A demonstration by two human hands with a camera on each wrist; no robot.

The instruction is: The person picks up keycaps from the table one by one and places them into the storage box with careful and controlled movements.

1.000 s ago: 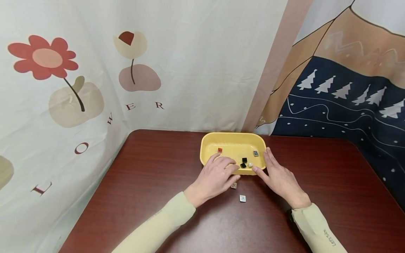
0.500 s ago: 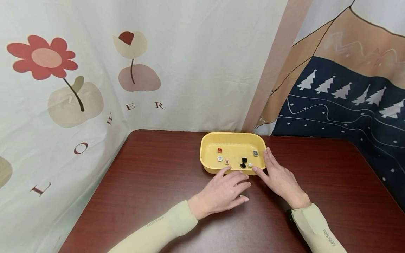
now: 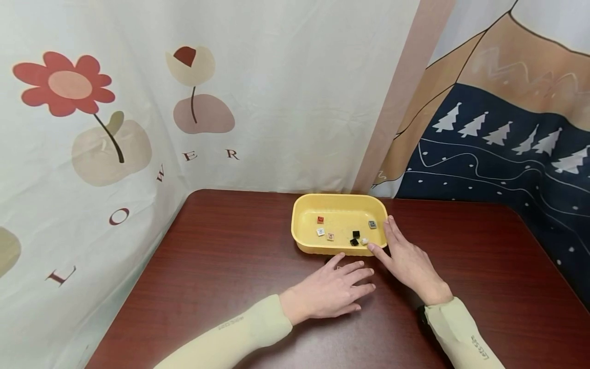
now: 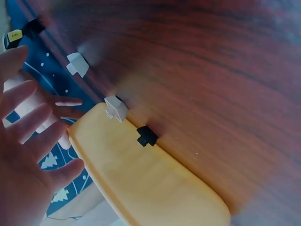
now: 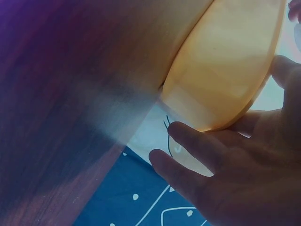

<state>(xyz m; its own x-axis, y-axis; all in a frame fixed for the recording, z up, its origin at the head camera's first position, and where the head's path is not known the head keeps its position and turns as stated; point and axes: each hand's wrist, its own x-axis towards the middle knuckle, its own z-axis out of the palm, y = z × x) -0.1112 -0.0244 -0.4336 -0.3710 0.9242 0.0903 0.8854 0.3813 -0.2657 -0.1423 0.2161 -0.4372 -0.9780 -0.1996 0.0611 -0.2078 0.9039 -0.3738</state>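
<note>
“The left hand (image 3: pixel 328 292) has drawn back from the yellow tray (image 3: pixel 341 218), fingers spread apart.”
“And the right hand (image 3: pixel 411 265)?”
“Extended fingers touch the tray's right end; small blocks (image 3: pixel 330 237) lie inside.”

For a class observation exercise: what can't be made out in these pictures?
Head view: blocks outside the tray, mostly hidden by the left hand.
Head view: lettering on the left sleeve, too small.
Left wrist view: the tray's inside, hidden by its wall.
Right wrist view: the tray's far end, cut off by the top edge.
</note>
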